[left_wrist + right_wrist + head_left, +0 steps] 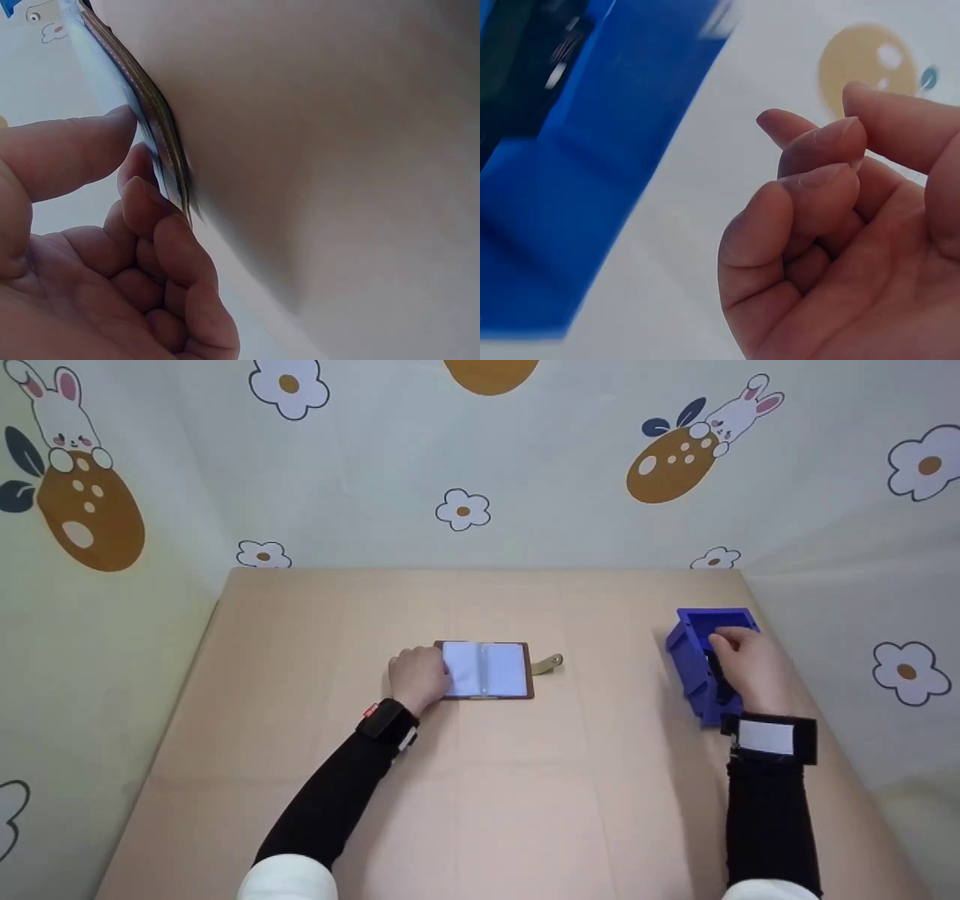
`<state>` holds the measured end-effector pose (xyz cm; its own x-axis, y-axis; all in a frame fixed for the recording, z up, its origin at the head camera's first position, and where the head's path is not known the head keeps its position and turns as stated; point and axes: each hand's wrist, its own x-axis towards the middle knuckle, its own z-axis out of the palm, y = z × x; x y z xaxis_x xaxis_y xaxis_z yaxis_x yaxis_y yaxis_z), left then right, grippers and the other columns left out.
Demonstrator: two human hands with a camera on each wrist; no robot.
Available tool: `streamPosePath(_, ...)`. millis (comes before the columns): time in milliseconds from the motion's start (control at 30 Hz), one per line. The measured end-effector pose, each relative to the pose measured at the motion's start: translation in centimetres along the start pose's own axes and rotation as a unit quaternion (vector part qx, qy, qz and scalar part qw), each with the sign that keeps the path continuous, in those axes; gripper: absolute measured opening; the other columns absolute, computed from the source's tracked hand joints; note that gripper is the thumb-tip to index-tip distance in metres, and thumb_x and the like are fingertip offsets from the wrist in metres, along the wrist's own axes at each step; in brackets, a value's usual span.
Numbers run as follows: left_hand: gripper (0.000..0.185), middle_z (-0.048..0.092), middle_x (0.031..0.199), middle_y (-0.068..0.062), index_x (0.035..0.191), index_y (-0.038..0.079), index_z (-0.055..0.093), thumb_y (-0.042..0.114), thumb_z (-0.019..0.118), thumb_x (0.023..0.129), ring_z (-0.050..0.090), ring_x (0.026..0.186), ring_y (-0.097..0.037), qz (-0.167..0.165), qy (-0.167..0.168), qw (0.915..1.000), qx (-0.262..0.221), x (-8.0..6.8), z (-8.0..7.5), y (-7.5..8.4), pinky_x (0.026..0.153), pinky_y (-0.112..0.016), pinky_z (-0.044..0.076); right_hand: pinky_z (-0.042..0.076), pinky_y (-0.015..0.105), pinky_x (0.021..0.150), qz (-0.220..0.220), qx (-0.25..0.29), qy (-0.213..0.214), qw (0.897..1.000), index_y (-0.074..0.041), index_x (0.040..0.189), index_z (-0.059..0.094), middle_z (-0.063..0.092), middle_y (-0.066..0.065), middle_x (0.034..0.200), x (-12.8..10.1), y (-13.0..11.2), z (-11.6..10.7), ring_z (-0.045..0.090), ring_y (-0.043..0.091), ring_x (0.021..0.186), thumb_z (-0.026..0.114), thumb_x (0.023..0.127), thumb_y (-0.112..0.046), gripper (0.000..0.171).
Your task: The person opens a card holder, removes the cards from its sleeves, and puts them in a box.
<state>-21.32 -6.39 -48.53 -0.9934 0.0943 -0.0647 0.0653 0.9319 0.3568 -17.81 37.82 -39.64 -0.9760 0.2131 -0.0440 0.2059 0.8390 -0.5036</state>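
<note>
A small card holder (pixel 504 669) with a brown cover and clear plastic sleeves lies spread flat mid-table, its snap strap (pixel 547 664) pointing right. My left hand (pixel 418 679) grips its left edge. In the left wrist view the thumb presses the sleeves, and curled fingers meet the layered edge of the card holder (pixel 161 124). My right hand (pixel 757 671) is over the blue bin (pixel 686 667) at the table's right. Its fingers are loosely bent with nothing between them, beside the bin wall (pixel 630 127) in the right wrist view. A black object (pixel 525 67) lies inside the bin.
The beige table (pixel 517 795) has its right edge close beside the bin. Patterned cloth (pixel 375 472) with rabbits and flowers hangs behind the table and along both sides.
</note>
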Motion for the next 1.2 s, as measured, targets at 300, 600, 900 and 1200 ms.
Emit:
streamPosePath(300,0.012,0.068,0.088,-0.015,0.072,0.009,0.066,0.017,0.068,0.08,0.061,0.087,-0.036,-0.005,-0.006,1.0,0.002,0.0,-0.1,0.1,0.078,-0.049,0.044,0.045,0.053,0.087,-0.113,-0.012,0.025,0.993,0.006,0.124,0.063,0.066,0.025,0.113,-0.3,-5.1,3.8,0.061,0.037,0.097,0.056,0.1,-0.02,0.036)
streamPosePath(600,0.017,0.068,0.087,-0.014,0.067,0.01,0.06,0.016,0.067,0.081,0.061,0.085,-0.036,-0.004,-0.008,0.9999,0.007,0.2,0.1,0.0,0.076,-0.049,0.044,0.047,0.046,0.075,-0.194,-0.014,-0.016,0.981,0.003,0.124,0.066,0.068,0.016,0.095,-0.2,-8.9,8.6,0.059,0.026,0.079,0.062,0.097,-0.018,0.034)
streamPosePath(900,0.015,0.068,0.089,-0.017,0.071,0.007,0.063,0.015,0.065,0.083,0.062,0.087,-0.038,-0.003,-0.003,0.9999,0.015,0.1,0.0,0.1,0.076,-0.051,0.046,0.041,0.038,0.066,-0.229,-0.041,-0.051,0.971,0.0,0.121,0.068,0.055,0.005,0.075,-0.5,-11.5,12.1,0.05,0.02,0.068,0.066,0.094,-0.017,0.032)
streamPosePath(1200,0.013,0.068,0.09,-0.017,0.074,0.005,0.065,0.016,0.066,0.083,0.062,0.088,-0.038,-0.006,-0.005,0.9999,0.009,0.1,0.0,0.2,0.078,-0.05,0.045,0.048,0.045,0.091,-0.24,-0.039,-0.072,0.967,-0.002,0.12,0.07,0.069,0.015,0.115,-0.6,-12.7,14.7,0.065,0.027,0.098,0.065,0.092,-0.012,0.03)
